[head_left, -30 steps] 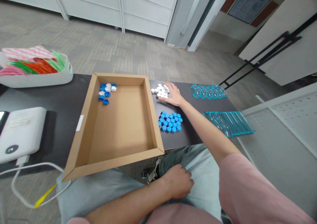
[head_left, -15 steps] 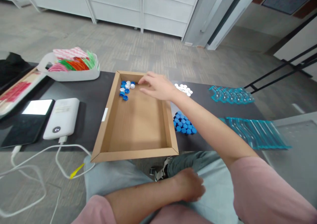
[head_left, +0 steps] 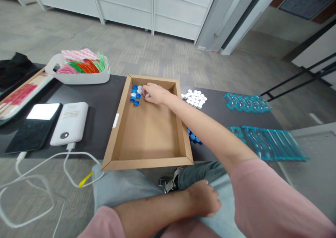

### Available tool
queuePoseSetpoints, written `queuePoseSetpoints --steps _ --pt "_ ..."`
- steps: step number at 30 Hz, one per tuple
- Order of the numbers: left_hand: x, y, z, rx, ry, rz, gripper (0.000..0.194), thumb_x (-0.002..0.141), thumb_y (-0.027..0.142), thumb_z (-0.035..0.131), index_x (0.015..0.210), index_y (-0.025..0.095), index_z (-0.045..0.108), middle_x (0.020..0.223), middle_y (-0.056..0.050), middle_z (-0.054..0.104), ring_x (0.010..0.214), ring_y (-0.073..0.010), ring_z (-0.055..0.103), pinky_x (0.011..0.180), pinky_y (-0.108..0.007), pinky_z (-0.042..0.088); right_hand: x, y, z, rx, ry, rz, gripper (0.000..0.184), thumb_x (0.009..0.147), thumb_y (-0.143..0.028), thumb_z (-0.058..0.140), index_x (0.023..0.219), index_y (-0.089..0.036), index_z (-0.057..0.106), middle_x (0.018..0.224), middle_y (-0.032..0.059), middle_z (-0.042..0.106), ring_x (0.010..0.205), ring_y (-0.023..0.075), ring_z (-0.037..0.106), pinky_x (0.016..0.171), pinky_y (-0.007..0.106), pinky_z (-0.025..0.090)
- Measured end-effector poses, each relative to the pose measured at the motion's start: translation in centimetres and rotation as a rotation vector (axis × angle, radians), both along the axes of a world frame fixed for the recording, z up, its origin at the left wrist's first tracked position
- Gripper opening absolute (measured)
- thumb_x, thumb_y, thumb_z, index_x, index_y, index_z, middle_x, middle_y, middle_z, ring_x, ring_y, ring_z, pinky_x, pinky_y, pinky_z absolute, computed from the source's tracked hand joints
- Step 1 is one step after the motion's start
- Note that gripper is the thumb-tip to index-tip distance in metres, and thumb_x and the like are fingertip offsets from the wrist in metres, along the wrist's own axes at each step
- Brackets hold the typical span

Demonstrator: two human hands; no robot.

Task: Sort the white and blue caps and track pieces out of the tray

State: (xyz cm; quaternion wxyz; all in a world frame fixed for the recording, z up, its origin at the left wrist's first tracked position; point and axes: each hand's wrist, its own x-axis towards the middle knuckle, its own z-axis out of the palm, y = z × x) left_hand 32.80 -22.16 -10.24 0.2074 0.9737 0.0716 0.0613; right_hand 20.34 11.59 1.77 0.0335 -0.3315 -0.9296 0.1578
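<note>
My right hand (head_left: 155, 93) reaches into the far part of a shallow cardboard box (head_left: 187, 150). Its fingers are pinched on a white hexagonal piece (head_left: 147, 95) close to the box floor. Just left of the fingertips lies a small group of blue hexagonal pieces (head_left: 136, 103) and white ones, in the far left corner; my hand covers part of it. On my lap, my left hand (head_left: 207, 198) rests curled closed, with nothing showing in it.
Right of the box are a white hexagon pile (head_left: 195, 98) and a blue pile (head_left: 193, 137), partly behind my forearm. Teal plastic packaging (head_left: 273, 143) lies farther right. A power bank (head_left: 70, 123), phone (head_left: 34, 127), cables and a white basket (head_left: 81, 78) are at left.
My right hand has moved slightly left and down toward the grouped pieces, and its fingers have closed together on a white piece. My left hand stays on my lap.
</note>
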Motion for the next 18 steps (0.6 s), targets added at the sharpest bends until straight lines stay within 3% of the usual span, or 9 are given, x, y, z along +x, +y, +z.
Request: queuePoseSetpoints --steps 3,6,9,12,15,18 --pt "0.1 0.2 0.6 -0.02 0.058 -0.009 0.027 0.116 0.038 0.084 0.101 0.015 0.084 0.104 -0.014 0.088 0.089 -0.0254 0.087 0.065 -0.036 0.034 0.9 -0.8 0.3 -0.012 0.083 0.045 0.023 0.101 -0.003 0.066 0.114 -0.022 0.07 0.127 0.0125 0.079 0.116 0.0306 0.073 0.104 0.041 0.055" --pt "0.3 0.4 1.0 -0.064 0.139 -0.018 0.028 0.117 0.041 0.083 0.104 0.016 0.085 0.109 -0.014 0.09 0.098 -0.0273 0.089 0.067 -0.036 0.041 4.5 -2.0 1.4 -0.029 0.286 0.04 0.019 0.103 -0.01 0.065 0.116 -0.023 0.071 0.121 0.0096 0.079 0.108 0.027 0.073 0.101 0.041 0.057" --pt "0.3 0.3 1.3 -0.083 0.149 -0.008 0.025 0.118 0.04 0.081 0.113 0.016 0.087 0.119 -0.013 0.091 0.109 -0.0277 0.091 0.071 -0.036 0.048 11.3 -2.6 2.6 -0.057 0.498 -0.089 0.018 0.099 -0.023 0.075 0.117 -0.025 0.072 0.115 0.0057 0.079 0.097 0.0235 0.071 0.09 0.038 0.057" --pt "0.0 0.1 1.6 -0.074 0.155 -0.014 0.025 0.119 0.037 0.078 0.116 0.014 0.088 0.122 -0.013 0.09 0.109 -0.0272 0.09 0.074 -0.037 0.05 19.9 -2.5 3.2 -0.053 0.626 -0.339 0.029 0.088 -0.029 0.086 0.114 -0.028 0.072 0.104 0.0013 0.075 0.087 0.0211 0.065 0.08 0.036 0.055" --pt "-0.3 0.0 1.8 -0.066 0.161 -0.019 0.024 0.12 0.034 0.075 0.113 0.015 0.087 0.119 -0.014 0.09 0.105 -0.0255 0.089 0.074 -0.037 0.049 27.4 -2.3 2.6 -0.045 0.596 -0.556 0.029 0.08 -0.024 0.087 0.105 -0.028 0.073 0.089 -0.0012 0.069 0.078 0.0204 0.06 0.075 0.036 0.053" --pt "-0.4 -0.1 1.8 -0.056 0.161 -0.013 0.023 0.12 0.035 0.075 0.114 0.016 0.087 0.118 -0.012 0.089 0.105 -0.0244 0.088 0.077 -0.036 0.049 31.9 -2.7 1.4 0.015 0.491 -0.684 0.024 0.077 -0.018 0.085 0.099 -0.026 0.078 0.085 -0.0004 0.068 0.077 0.0225 0.063 0.082 0.04 0.061"
